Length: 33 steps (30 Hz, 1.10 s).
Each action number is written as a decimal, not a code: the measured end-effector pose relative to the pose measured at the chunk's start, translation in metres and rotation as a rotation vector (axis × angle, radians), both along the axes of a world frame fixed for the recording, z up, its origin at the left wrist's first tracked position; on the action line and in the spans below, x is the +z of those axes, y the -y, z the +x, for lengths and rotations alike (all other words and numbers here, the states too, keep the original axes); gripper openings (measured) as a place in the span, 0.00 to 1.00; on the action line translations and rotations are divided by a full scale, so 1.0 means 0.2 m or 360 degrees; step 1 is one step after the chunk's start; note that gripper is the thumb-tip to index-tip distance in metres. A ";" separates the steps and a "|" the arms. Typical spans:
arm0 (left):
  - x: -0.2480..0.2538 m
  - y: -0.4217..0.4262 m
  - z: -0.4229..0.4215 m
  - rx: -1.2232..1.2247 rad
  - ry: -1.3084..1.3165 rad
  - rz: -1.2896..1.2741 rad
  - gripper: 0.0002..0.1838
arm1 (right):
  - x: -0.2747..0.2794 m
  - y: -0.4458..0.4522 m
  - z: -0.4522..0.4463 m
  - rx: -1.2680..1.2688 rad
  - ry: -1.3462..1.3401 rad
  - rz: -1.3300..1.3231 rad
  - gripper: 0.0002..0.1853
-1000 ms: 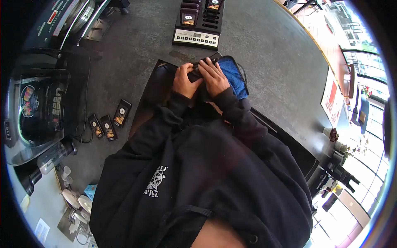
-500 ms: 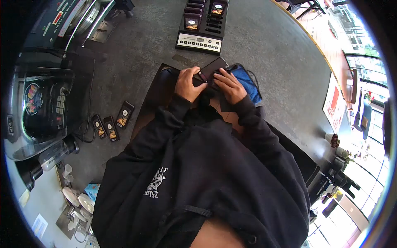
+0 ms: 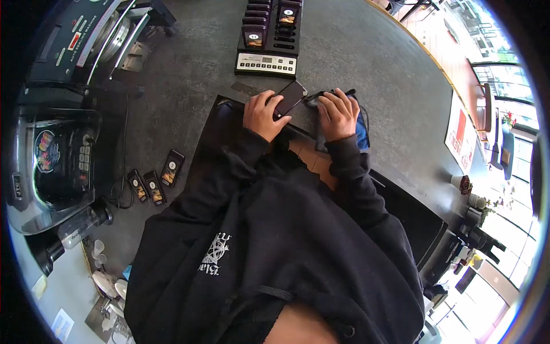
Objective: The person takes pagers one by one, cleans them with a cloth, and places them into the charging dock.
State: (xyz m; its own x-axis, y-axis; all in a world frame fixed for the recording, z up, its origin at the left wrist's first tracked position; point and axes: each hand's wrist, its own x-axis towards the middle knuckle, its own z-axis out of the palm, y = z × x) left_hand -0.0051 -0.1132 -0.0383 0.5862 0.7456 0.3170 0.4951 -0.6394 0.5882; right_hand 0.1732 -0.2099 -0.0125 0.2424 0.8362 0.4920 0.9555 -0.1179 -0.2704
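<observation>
My left hand (image 3: 263,116) grips a dark rectangular pager (image 3: 291,97) by its left end, near the counter's front edge. To the right, my right hand (image 3: 339,116) is closed on a black and blue cloth (image 3: 361,131), which hangs partly behind the fingers. A small gap separates the pager from the cloth. Beyond the hands stands a charging base (image 3: 266,64) with a row of numbered buttons, holding upright pagers such as the one marked 11 (image 3: 254,36).
Three pagers (image 3: 172,168) lie on the counter (image 3: 378,74) at the left. Farther left are a sealing machine (image 3: 74,40) and a black appliance (image 3: 57,155) with a cable. A red and white sign (image 3: 460,133) lies at the right edge.
The hands have moved apart. My right hand has shifted right with the cloth, uncovering the pager in my left hand. The whole view has also shifted slightly.
</observation>
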 end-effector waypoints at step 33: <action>0.31 -0.17 0.20 -0.0115 0.0888 -0.0302 0.17 | 0.22 -0.32 0.09 0.0260 -0.1953 0.0141 0.13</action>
